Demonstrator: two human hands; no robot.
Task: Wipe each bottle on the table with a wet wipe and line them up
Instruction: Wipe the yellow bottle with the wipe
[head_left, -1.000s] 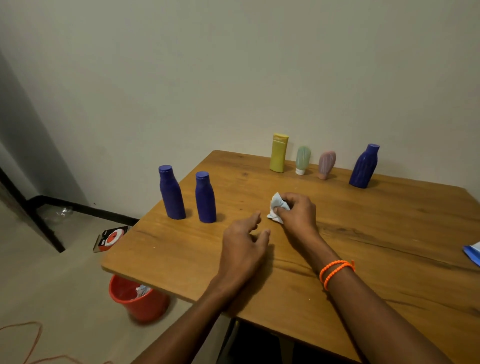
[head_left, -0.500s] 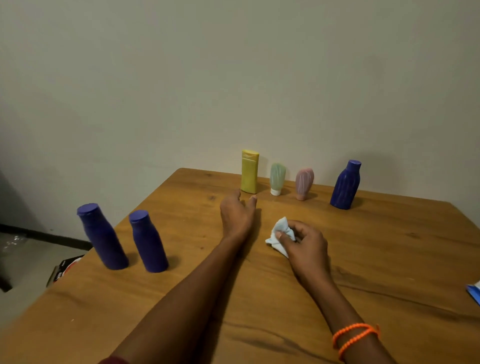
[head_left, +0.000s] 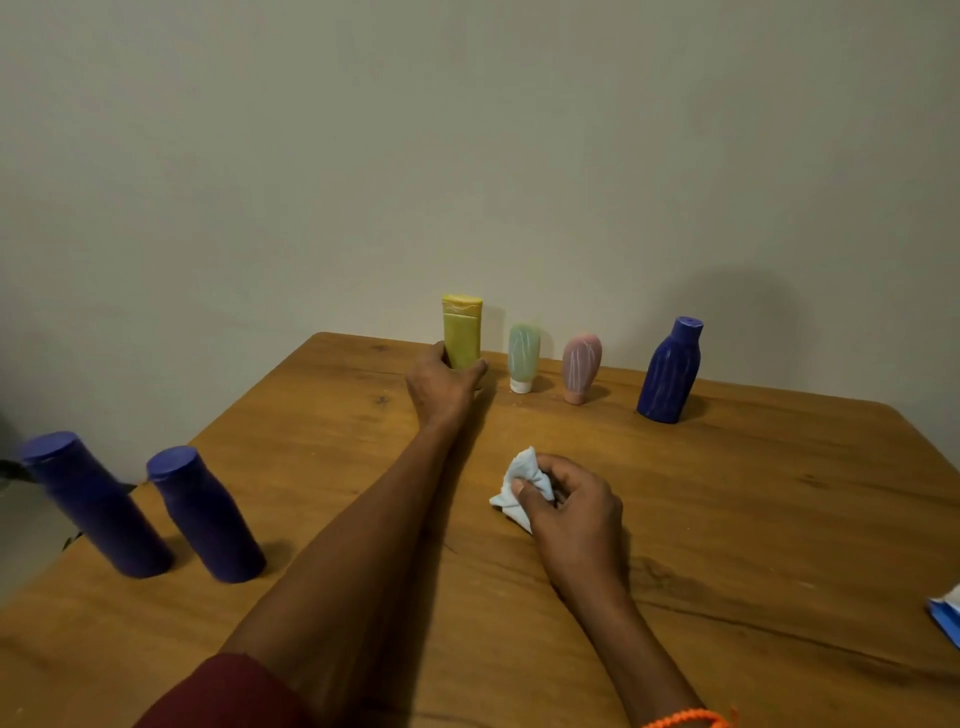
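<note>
A brown wooden table with dark grain lines stands against a plain pale wall. At its left edge two tall dark purple plastic bottles, the outer one and the inner one, stand just beside each other. Along the far edge runs a row: a ribbed blue plastic bottle at the right, then a pink ribbed tube and a pale green ribbed tube standing on their caps, then a yellow flat-topped plastic bottle. The left hand, arm stretched forward, curls thumb and fingers round the base of the yellow bottle, which stands upright on the table. The right hand rests near the table's middle, pinching a crumpled white wet wipe between thumb and fingers. A blue-and-white packet shows at the right edge.
</note>
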